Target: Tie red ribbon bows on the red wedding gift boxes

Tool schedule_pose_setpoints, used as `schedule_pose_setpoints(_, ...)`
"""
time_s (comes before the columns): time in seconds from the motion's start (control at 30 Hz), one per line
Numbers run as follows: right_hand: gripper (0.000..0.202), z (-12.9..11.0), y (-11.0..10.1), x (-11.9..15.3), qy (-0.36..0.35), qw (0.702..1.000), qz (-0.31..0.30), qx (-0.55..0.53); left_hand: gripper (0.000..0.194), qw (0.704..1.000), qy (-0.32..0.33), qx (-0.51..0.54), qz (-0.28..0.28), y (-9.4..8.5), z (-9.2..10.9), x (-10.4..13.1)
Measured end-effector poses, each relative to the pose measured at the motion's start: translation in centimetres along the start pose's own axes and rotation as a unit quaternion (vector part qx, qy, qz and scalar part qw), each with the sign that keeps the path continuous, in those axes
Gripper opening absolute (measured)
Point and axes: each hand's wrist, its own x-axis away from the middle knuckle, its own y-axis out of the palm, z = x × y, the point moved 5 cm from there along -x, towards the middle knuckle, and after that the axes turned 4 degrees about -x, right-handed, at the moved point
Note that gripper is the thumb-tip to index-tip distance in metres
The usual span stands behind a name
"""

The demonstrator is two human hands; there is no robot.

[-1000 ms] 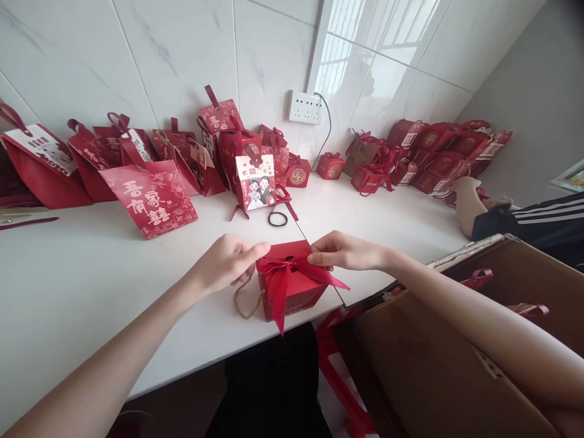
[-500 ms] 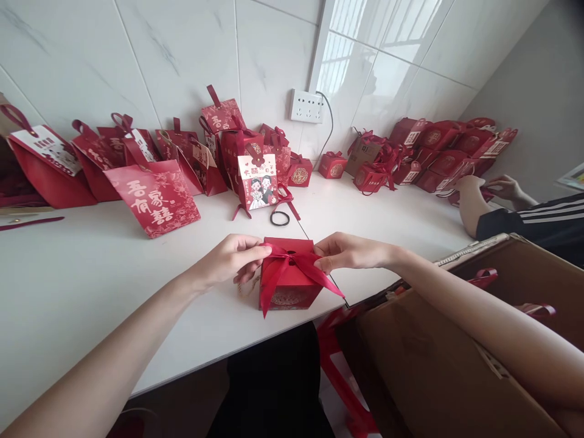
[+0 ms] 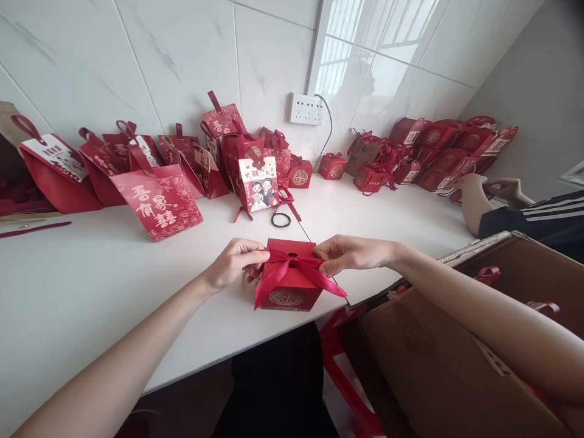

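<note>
A small red gift box with a gold round pattern on its front stands near the table's front edge. Across its top lies a red ribbon tied in a bow, its two tails hanging to either side. My left hand pinches the bow's left loop between thumb and fingers. On the other side, my right hand pinches the right loop at the box's upper right corner. A bit of twisted cord shows beside my left fingers.
Several red gift bags and boxes line the wall behind. A black hair band lies mid-table. An open cardboard box stands at the right front; another person's hand is at the far right.
The bow's left tail has swung outward to the left, uncovering more of the box's front pattern. Both hands keep their pinch on the loops. The view has shifted slightly.
</note>
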Motion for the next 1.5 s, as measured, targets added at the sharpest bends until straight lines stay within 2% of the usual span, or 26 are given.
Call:
schedule_pose_setpoints(0.13,0.047,0.3,-0.9,0.3,0.016,0.998,0.022,0.056,0.032,1.000,0.013,-0.018,0.017,-0.2,0.0,0.0)
schedule_pose_setpoints(0.17,0.049,0.3,-1.3,0.4,0.020,0.995,0.050,0.083,0.032,0.999,0.018,-0.024,0.025,-0.3,0.0,0.0)
schedule_pose_setpoints(0.27,0.057,-0.3,-2.2,0.8,-0.010,0.968,0.192,0.160,0.033,0.997,0.034,-0.040,0.052,-0.6,0.3,0.1)
schedule_pose_setpoints(0.33,0.072,-0.9,-1.6,0.9,-0.038,0.944,0.251,0.209,0.033,0.995,0.039,-0.054,0.079,-0.7,0.6,0.2)
schedule_pose_setpoints(0.4,0.093,-1.1,0.0,0.7,-0.032,0.931,0.241,0.273,0.029,0.988,0.054,-0.084,0.119,-0.5,1.0,0.5)
schedule_pose_setpoints(0.5,0.096,-1.2,2.1,0.5,-0.019,0.904,0.226,0.362,0.020,0.957,0.120,-0.160,0.208,-0.1,2.1,1.2)
schedule_pose_setpoints(0.53,0.095,-1.4,2.6,0.5,-0.039,0.889,0.235,0.390,0.018,0.937,0.162,-0.188,0.246,0.1,2.6,1.6)
schedule_pose_setpoints(0.6,0.093,-2.1,3.1,0.7,-0.114,0.841,0.266,0.458,0.011,0.875,0.289,-0.246,0.301,0.6,3.8,2.9)
schedule_pose_setpoints(0.67,0.091,-2.9,3.5,1.0,-0.204,0.767,0.290,0.534,0.005,0.796,0.429,-0.297,0.307,1.5,4.9,4.3)
schedule_pose_setpoints(0.73,0.087,-3.4,3.5,1.4,-0.266,0.699,0.312,0.587,0.004,0.735,0.507,-0.335,0.302,2.1,5.5,5.6)
schedule_pose_setpoints(0.77,0.085,-3.7,3.4,1.6,-0.282,0.673,0.326,0.600,0.006,0.720,0.514,-0.352,0.307,2.2,5.8,6.0)
schedule_pose_setpoints(0.83,0.082,-4.1,3.2,1.9,-0.298,0.639,0.362,0.610,0.017,0.711,0.487,-0.383,0.332,2.3,6.2,6.5)
schedule_pose_setpoints(0.9,0.081,-4.4,3.1,2.2,-0.302,0.620,0.387,0.612,0.026,0.726,0.431,-0.421,0.333,2.4,6.3,6.6)
schedule_pose_setpoints(0.97,0.082,-4.5,3.3,2.2,-0.301,0.613,0.390,0.618,0.029,0.744,0.381,-0.453,0.310,2.7,6.1,6.5)
schedule_pose_setpoints(1.0,0.082,-4.4,3.5,2.2,-0.300,0.612,0.387,0.621,0.028,0.748,0.371,-0.464,0.297,2.8,6.0,6.5)
schedule_pose_setpoints(1.07,0.084,-4.4,3.8,2.0,-0.296,0.613,0.381,0.626,0.024,0.734,0.401,-0.463,0.292,3.2,6.0,6.7)
schedule_pose_setpoints(1.13,0.085,-4.4,3.8,2.0,-0.300,0.619,0.382,0.617,0.019,0.716,0.446,-0.417,0.339,2.8,6.1,6.9)
schedule_pose_setpoints(1.17,0.086,-4.4,3.7,2.1,-0.304,0.633,0.383,0.601,0.018,0.720,0.443,-0.378,0.377,2.1,6.0,6.8)
schedule_pose_setpoints(1.2,0.088,-4.3,3.5,2.1,-0.304,0.659,0.382,0.572,0.018,0.739,0.413,-0.333,0.414,1.2,5.7,6.3)
schedule_pose_setpoints(1.23,0.088,-4.2,3.0,2.0,-0.295,0.698,0.381,0.529,0.019,0.771,0.360,-0.285,0.441,0.1,5.2,5.5)
schedule_pose_setpoints(1.3,0.083,-3.6,1.7,1.7,-0.246,0.809,0.366,0.389,0.021,0.841,0.214,-0.199,0.455,-2.1,3.4,3.6)
schedule_pose_setpoints(1.33,0.076,-3.2,1.1,1.5,-0.214,0.863,0.354,0.291,0.023,0.868,0.147,-0.170,0.443,-3.0,2.4,2.7)
schedule_pose_setpoints(1.37,0.067,-2.6,0.5,1.3,-0.183,0.904,0.342,0.179,0.023,0.883,0.095,-0.154,0.434,-3.7,1.4,2.0)
schedule_pose_setpoints(1.4,0.059,-2.1,0.1,1.2,-0.158,0.928,0.332,0.062,0.023,0.892,0.061,-0.153,0.420,-4.3,0.5,1.4)
schedule_pose_setpoints(1.43,0.052,-1.7,-0.2,1.3,-0.142,0.934,0.325,-0.051,0.023,0.898,0.042,-0.164,0.405,-4.7,-0.2,0.9)
schedule_pose_setpoints(1.5,0.043,-1.2,-0.3,1.8,-0.127,0.908,0.321,-0.237,0.023,0.905,0.029,-0.197,0.377,-5.1,-1.3,0.3)
